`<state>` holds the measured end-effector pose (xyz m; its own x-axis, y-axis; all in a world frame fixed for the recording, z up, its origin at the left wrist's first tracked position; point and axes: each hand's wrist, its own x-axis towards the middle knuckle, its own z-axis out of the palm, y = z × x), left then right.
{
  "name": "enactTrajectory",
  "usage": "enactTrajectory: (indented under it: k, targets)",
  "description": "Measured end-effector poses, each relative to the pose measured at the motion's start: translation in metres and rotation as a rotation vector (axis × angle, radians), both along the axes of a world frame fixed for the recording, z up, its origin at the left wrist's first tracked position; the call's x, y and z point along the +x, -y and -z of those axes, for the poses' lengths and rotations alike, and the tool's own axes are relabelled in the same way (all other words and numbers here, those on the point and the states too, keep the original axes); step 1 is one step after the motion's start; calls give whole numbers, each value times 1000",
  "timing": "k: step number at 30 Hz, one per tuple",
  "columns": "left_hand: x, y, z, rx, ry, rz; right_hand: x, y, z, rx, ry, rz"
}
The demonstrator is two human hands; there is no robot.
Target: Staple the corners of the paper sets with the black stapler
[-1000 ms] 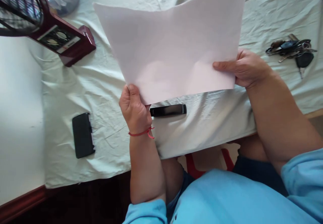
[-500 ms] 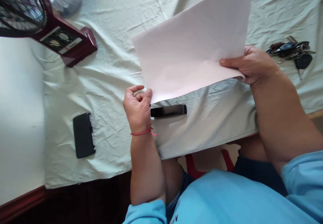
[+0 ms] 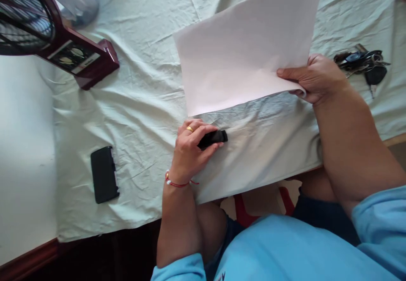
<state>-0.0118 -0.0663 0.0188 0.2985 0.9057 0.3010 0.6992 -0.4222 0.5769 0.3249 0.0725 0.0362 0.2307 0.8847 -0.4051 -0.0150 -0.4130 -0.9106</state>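
Note:
My left hand (image 3: 192, 145) is closed around a black stapler (image 3: 214, 138) lying on the cloth, with the thumb along its near side and the fingers along its far side. Part of the stapler is hidden under the palm. In my right hand (image 3: 320, 78) is white paper (image 3: 247, 53), pinched at its near right corner with the thumb on top. That corner curls under, and the paper tilts above the table. Its near left corner is just beyond my left fingers, held by neither hand. I cannot tell how many sheets there are.
A pale wrinkled cloth (image 3: 142, 116) covers the table. At the left lies a black phone case (image 3: 104, 174); behind it stands a dark red electric racket (image 3: 82, 61) beside a clear plastic container (image 3: 82, 2). A bunch of keys (image 3: 364, 65) lies at the right.
My left hand has let go of the paper's near left corner, moved right and closed around the stapler. My right hand still holds the paper, almost unmoved.

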Motion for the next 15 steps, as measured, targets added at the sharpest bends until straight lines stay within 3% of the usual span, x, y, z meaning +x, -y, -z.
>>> enactTrajectory:
  k: [5, 10, 15]
  targets:
    - [-17, 0, 3, 69, 9, -173, 7, -2, 15, 70, -18, -67]
    - [-20, -1, 8, 171, 41, -221, 7, -1, 14, 62, 15, -127]
    - [-22, -2, 10, 160, 49, -290, 10, 0, 12, 40, 35, -140]
